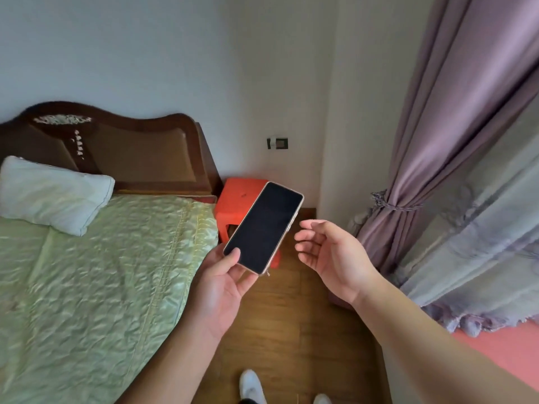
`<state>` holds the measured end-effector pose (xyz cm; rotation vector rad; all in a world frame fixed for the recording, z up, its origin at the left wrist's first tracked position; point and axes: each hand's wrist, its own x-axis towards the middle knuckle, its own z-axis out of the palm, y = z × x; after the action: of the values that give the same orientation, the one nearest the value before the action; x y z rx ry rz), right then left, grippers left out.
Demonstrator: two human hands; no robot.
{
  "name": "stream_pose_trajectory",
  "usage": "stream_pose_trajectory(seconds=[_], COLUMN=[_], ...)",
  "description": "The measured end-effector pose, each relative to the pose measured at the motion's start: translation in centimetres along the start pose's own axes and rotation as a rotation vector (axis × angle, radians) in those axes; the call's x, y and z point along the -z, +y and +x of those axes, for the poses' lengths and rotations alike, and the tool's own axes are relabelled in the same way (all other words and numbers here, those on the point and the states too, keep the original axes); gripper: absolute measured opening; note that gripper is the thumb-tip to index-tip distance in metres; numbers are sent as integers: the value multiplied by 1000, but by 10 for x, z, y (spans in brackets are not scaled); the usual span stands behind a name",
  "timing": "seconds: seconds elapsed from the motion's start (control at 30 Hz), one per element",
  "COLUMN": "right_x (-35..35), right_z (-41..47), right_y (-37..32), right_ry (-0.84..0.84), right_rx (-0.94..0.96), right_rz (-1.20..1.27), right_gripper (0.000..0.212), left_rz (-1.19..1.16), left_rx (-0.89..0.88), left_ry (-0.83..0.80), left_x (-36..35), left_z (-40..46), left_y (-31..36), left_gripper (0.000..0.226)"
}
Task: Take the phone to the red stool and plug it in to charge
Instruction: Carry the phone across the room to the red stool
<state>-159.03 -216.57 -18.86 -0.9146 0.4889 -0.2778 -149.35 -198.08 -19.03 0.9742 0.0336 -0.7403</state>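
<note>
My left hand holds the phone by its lower end, thumb on the dark screen, which faces up. The phone has a pale gold edge and hangs in the air in front of the red stool. The stool stands on the wood floor in the corner beside the bed's headboard, partly hidden by the phone. My right hand is open just right of the phone, fingers curled and apart, touching nothing. A wall socket with a white plug in it sits above the stool. No cable is visible.
A bed with a green cover and a white pillow fills the left. Purple and grey curtains hang on the right. A strip of wood floor runs between them to the stool. My white shoes show at the bottom.
</note>
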Motion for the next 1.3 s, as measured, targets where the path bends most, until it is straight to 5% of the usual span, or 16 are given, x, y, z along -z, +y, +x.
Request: stream_pose_trajectory(seconds=[0.37, 0.9, 1.0, 1.3], right_x=[-46, -121, -117, -84], right_z=[146, 359, 378, 427], right_y=[5, 26, 31, 7], right_ry=[92, 175, 146, -54], right_rx=[-37, -166, -241, -386], right_rz=[-96, -56, -97, -248], right_gripper=[20, 29, 32, 33], left_rz=[-58, 217, 245, 392], left_rx=[76, 210, 333, 394], left_ry=[-45, -132, -123, -120], left_x=[37, 91, 85, 68], left_z=[143, 353, 386, 428], left_y=[47, 129, 138, 124], left_gripper=[21, 37, 52, 47])
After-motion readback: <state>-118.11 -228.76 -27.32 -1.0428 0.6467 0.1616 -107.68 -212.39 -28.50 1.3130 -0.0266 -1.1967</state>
